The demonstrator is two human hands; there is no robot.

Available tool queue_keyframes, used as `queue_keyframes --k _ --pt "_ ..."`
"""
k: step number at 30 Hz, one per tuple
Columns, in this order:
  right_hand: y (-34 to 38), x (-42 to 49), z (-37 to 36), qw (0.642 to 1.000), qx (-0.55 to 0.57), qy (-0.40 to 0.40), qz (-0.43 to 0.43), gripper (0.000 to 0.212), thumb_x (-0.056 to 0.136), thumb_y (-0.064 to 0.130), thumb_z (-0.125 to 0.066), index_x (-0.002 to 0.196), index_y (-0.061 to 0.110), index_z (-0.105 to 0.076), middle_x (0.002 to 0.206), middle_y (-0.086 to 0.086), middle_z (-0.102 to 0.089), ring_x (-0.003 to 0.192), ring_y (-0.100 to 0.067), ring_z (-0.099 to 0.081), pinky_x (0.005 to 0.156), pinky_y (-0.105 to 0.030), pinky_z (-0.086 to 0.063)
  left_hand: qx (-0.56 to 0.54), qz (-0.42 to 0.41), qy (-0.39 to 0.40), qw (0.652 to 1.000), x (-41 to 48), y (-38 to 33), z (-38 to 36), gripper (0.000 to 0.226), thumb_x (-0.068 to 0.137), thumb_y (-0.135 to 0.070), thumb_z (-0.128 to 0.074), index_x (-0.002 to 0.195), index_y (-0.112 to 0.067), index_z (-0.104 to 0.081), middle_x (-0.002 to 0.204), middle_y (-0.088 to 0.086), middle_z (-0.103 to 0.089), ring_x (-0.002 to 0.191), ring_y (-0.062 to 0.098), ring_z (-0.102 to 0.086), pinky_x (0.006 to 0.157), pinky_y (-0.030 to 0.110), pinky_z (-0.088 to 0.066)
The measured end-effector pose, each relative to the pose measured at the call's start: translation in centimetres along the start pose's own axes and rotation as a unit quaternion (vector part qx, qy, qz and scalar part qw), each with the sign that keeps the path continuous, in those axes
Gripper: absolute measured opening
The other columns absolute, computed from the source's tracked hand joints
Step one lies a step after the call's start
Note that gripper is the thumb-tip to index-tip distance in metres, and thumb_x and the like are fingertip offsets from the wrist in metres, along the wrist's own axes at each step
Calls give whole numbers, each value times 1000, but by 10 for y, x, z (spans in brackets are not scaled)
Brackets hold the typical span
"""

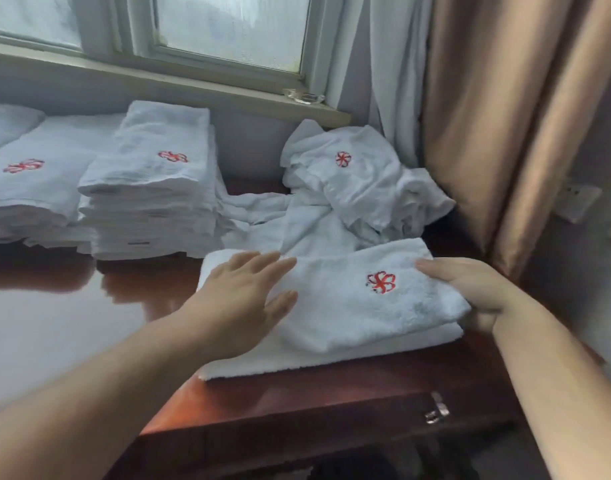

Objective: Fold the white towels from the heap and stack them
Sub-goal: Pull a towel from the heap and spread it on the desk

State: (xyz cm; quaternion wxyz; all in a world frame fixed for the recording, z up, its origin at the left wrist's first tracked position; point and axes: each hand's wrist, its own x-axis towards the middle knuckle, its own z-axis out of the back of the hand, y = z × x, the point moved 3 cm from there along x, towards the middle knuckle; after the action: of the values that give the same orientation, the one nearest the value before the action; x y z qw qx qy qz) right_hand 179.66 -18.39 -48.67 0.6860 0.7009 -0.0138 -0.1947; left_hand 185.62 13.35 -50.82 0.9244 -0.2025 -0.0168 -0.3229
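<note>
- At far left I saw the folded stack (151, 174) on the table (72, 317); its neighbour was cut off by the frame edge;
- the left hand (241, 299) lay flat, fingers straight, pressing the towel (359, 306) by the table's near edge and gripping nothing;
- the heap (359, 181) sat crumpled just behind;
- the right hand (477, 289) clasped the towel's right end; I couldn't see its thumb under the fold.

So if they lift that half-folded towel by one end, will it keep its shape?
Probably not: the folded towel looks thick and soft, its top layer bulging, so it would likely droop and unfold. It should be light for its bulk. On the glossy wooden table it may slide easily.
</note>
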Motion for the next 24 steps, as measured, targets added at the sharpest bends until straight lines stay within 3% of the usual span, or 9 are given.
queue_keyframes --k 7,12,15,19,21,22,24 --pt "-5 10 45 994 -85 -65 -18 19 98 9 -62 109 -4 -70 97 -20 -77 79 -26 -77 56 -29 -59 61 -12 18 998 21 -16 -26 67 94 -67 -19 156 -43 -16 166 -12 -13 152 12 -4 121 32 -3" --pt "-12 27 52 977 -189 -86 -36 18 97 13 -67 106 -1 -72 94 -15 -78 85 -27 -77 70 -33 -63 118 -19 32 992 20 -12 -32 84 81 -76 2 154 -40 -18 163 -10 -19 151 17 -8 119 35 -5" --pt "-17 33 54 954 -280 -96 -53 15 96 16 -68 94 3 -75 88 -11 -78 72 -21 -75 68 -31 -59 133 -25 36 990 19 -12 -38 88 77 -75 9 154 -39 -14 163 -9 -16 150 17 -6 116 35 1" --pt "-17 41 52 896 -417 -153 -27 27 93 24 -68 84 -2 -70 73 -8 -65 62 -19 -56 59 -31 -41 135 -19 43 990 18 -11 -48 87 81 -74 13 158 -36 -2 168 -4 -2 154 19 1 122 41 5" --pt "-10 42 45 845 -507 -172 -15 34 93 28 -67 66 9 -57 66 -1 -51 59 -17 -45 54 -29 -34 139 -17 39 989 19 -11 -50 84 84 -73 12 158 -35 0 168 -4 -1 154 19 1 122 40 5" --pt "-7 42 40 817 -548 -179 -15 37 93 30 -67 63 14 -52 65 2 -50 59 -17 -45 53 -30 -33 141 -17 36 989 19 -11 -49 84 84 -73 11 158 -35 -1 168 -4 -2 153 19 0 121 39 5" --pt "1 38 29 753 -620 -221 10 24 91 34 -66 73 19 -60 82 1 -63 76 -22 -58 62 -32 -43 144 -17 32 989 19 -12 -48 86 82 -73 12 158 -35 -4 167 -5 -5 153 20 -4 119 38 3"
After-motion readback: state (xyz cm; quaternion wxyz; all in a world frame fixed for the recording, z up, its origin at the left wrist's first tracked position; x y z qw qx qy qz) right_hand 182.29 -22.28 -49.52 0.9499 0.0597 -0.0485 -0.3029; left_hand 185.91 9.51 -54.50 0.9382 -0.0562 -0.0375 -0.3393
